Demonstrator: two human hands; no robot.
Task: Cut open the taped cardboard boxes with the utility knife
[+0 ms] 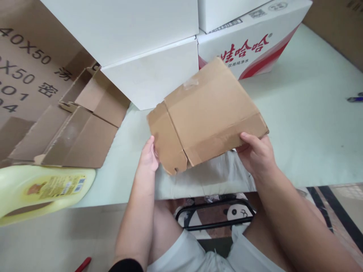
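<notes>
A flattened brown cardboard box [212, 109] is held tilted above the pale green table, with a creased flap at its left end and a bit of clear tape near its upper edge. My left hand [150, 153] grips the lower left edge of that flap, thumb at the edge and the other fingers partly hidden behind. At the lower right corner my right hand [258, 149] pinches the cardboard, thumb on the front face and fingers underneath.
White boxes [153, 75] and a red-lettered white carton [249, 49] stand behind. Left are folded brown cartons [85, 128] and a yellow bottle [53, 187]. Pens [355, 99] lie far right on the table [312, 113]. Something red [83, 264] is on the floor.
</notes>
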